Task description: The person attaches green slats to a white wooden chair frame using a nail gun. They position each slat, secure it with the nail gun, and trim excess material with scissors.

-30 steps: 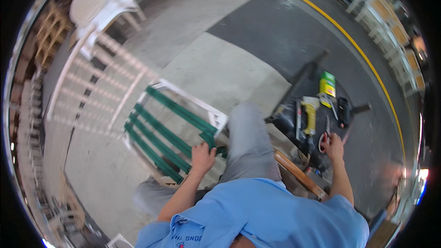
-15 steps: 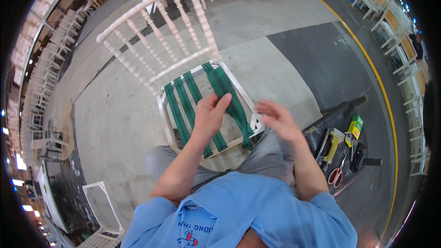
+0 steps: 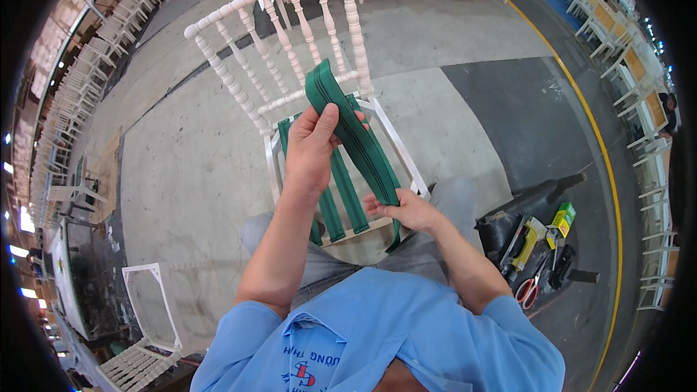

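A white wooden chair (image 3: 290, 36) with a spindle back stands in front of me, its open seat frame crossed by green webbing strips (image 3: 341, 196). My left hand (image 3: 311, 147) is raised over the seat and grips the upper part of a loose green webbing strap (image 3: 356, 127), which folds over above my fingers. My right hand (image 3: 403, 209) pinches the lower end of the same strap near the seat frame's right front corner. The strap runs taut and slanted between both hands.
On a dark mat at my right lie a yellow power tool (image 3: 524, 241), red-handled scissors (image 3: 528, 289) and a small green box (image 3: 562, 218). Another white chair frame (image 3: 149, 305) lies at lower left. Rows of chairs (image 3: 624, 51) line the far edges of the concrete floor.
My view swung from the tools back to the chair. My right hand left the tool mat, and both hands have now taken hold of a green strap and lifted it over the seat.
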